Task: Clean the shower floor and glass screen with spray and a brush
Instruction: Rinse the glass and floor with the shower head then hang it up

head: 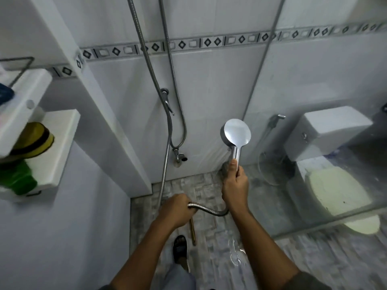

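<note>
Down at the foot of the tiled wall, water from the shower head (236, 132) strikes where the wall meets the shower floor (211, 233), close to the inner edge of the glass screen (278, 126). My right hand (234, 185) holds the handle, fingers curled tight around it with the thumb up the stem. My left hand (176, 210) grips the metal hose (209, 210), fingers wrapped round it.

I judge this a rinsing stage. Whether it is a first wetting or the final wash-off, I cannot tell, as no foam shows. The mosaic floor is wet, with a shining puddle near my sandalled foot (180, 245). The glass looks streaked and cloudy low down, so it likely needs more work. A thin wooden stick (192, 231) lies on the floor, perhaps the brush's handle.

Beyond the glass stands a toilet (335, 193). A white shelf (62, 143) on the left carries a green bottle (18, 178).
</note>
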`<action>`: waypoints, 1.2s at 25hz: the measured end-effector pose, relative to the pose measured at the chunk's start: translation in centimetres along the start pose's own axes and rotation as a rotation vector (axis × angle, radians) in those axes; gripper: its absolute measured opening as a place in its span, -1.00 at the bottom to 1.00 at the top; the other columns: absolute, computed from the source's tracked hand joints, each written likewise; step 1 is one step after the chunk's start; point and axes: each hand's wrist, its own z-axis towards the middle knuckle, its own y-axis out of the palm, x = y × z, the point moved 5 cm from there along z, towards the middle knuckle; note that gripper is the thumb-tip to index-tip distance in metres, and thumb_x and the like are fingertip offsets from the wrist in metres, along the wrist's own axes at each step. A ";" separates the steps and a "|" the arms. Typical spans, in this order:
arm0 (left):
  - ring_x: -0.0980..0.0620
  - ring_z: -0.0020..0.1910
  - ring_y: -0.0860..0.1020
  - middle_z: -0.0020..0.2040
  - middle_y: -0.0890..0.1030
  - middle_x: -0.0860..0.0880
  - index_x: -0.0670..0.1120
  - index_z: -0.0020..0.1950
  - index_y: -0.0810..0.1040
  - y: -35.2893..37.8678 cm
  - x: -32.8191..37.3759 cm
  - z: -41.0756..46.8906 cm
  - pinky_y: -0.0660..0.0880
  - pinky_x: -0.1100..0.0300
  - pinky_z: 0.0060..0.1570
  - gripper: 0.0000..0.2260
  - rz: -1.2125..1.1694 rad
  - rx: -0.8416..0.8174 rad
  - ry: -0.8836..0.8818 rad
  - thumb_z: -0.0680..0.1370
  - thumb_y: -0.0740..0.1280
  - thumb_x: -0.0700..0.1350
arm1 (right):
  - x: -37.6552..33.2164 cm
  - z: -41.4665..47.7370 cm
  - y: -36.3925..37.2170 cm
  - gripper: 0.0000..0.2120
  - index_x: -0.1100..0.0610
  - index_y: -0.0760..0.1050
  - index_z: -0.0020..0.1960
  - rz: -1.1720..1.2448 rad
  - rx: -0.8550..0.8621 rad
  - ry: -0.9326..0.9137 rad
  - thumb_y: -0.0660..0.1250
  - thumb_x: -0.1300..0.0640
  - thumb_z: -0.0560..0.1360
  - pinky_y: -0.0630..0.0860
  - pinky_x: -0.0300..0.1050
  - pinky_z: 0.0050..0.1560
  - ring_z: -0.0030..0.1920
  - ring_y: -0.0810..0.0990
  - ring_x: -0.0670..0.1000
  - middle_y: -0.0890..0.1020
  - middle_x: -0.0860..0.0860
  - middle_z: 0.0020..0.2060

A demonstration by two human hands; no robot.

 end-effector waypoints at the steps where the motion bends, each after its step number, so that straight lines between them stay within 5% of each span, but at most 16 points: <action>1: -0.15 -0.16 0.64 -0.17 0.66 -0.15 -0.14 -0.23 0.61 -0.9 0.0 1.5 0.39 0.17 -0.32 -0.74 0.009 -0.002 0.006 0.49 0.39 0.05 | -0.4 1.3 1.0 -0.59 0.10 0.33 -0.27 -0.015 0.004 -0.011 0.14 -0.13 0.66 0.29 -0.27 -0.47 -0.50 0.34 -0.17 0.36 -0.02 -0.44; 7: -0.04 -0.16 0.66 -0.15 0.69 -0.08 -0.09 -0.14 0.66 -7.4 -1.2 9.8 0.54 0.14 -0.20 -0.72 -0.017 -0.081 0.076 0.45 0.43 0.14 | -3.2 8.2 7.1 -0.55 0.19 0.38 -0.22 -0.060 0.033 -0.035 0.14 -0.12 0.67 0.26 -0.26 -0.47 -0.43 0.33 -0.11 0.40 0.06 -0.38; 12: -0.06 -0.10 0.66 -0.12 0.65 -0.05 -0.07 -0.04 0.65 -11.1 -3.3 16.5 0.51 0.19 -0.18 -0.89 -0.035 -0.405 0.092 0.46 0.42 -0.09 | -4.9 12.7 11.9 -0.59 0.07 0.34 -0.24 -0.071 0.122 -0.018 0.12 -0.14 0.67 0.27 -0.21 -0.45 -0.39 0.36 -0.02 0.38 0.04 -0.39; 15: -0.05 -0.03 0.63 0.08 0.64 -0.08 -0.11 0.21 0.61 -12.0 -4.0 19.4 0.54 0.16 -0.01 -0.73 0.009 -0.448 0.089 0.53 0.28 -0.22 | -4.1 13.9 13.7 -0.59 0.03 0.34 -0.24 -0.071 0.151 0.016 0.10 -0.22 0.64 0.34 -0.12 -0.39 -0.38 0.41 0.02 0.41 0.07 -0.39; 18: 0.03 -0.13 0.53 0.00 0.58 -0.12 -0.17 0.16 0.53 -14.6 -3.6 22.7 0.48 0.32 -0.15 -0.84 -0.152 -0.210 0.095 0.64 0.20 -0.22 | -3.2 15.1 15.6 -0.57 -0.01 0.36 -0.21 -0.018 0.126 0.062 0.09 -0.35 0.56 0.36 -0.07 -0.39 -0.39 0.40 0.04 0.41 0.09 -0.39; 20: -0.07 -0.10 0.62 0.01 0.63 -0.17 -0.18 0.24 0.51 -16.6 -3.5 25.3 0.55 0.21 -0.15 -0.79 -0.338 0.051 0.048 0.66 0.20 -0.16 | -2.3 15.8 16.6 -0.52 -0.08 0.36 -0.23 -0.014 0.106 0.090 0.09 -0.48 0.51 0.38 -0.03 -0.41 -0.42 0.38 0.04 0.39 0.07 -0.41; 22: -0.10 -0.13 0.67 0.01 0.65 -0.15 -0.18 0.38 0.46 -17.2 -3.4 27.6 0.57 0.22 -0.27 -0.68 -0.523 0.145 -0.019 0.66 0.22 -0.10 | -1.6 16.4 17.2 -0.50 -0.09 0.37 -0.24 -0.026 0.089 0.101 0.08 -0.51 0.49 0.39 -0.01 -0.43 -0.44 0.38 0.04 0.39 0.06 -0.42; 24: -0.11 -0.18 0.68 -0.07 0.68 -0.18 -0.21 0.32 0.48 -17.3 -3.3 30.0 0.56 0.24 -0.37 -0.67 -0.619 0.169 -0.100 0.64 0.23 -0.03 | -1.3 16.9 17.8 -0.50 -0.04 0.37 -0.21 0.003 0.054 0.110 0.10 -0.47 0.51 0.36 -0.06 -0.45 -0.46 0.36 0.02 0.37 0.05 -0.43; 27: -0.22 -0.10 0.67 -0.07 0.68 -0.24 -0.23 0.06 0.58 -17.7 -4.2 32.7 0.65 0.00 -0.08 -0.63 -0.620 0.279 -0.218 0.57 0.26 0.08 | -1.1 17.8 18.5 -0.50 0.02 0.37 -0.16 0.068 -0.002 0.147 0.12 -0.42 0.51 0.32 -0.13 -0.46 -0.48 0.32 -0.01 0.35 0.03 -0.44; 30: -0.21 -0.03 0.67 -0.04 0.69 -0.22 -0.23 0.02 0.64 -18.3 -5.2 33.8 0.59 0.06 0.02 -0.58 -0.601 0.351 -0.299 0.54 0.34 0.15 | -1.2 18.9 19.0 -0.51 0.01 0.36 -0.17 0.107 -0.020 0.174 0.14 -0.43 0.49 0.29 -0.17 -0.49 -0.50 0.29 -0.03 0.32 0.02 -0.44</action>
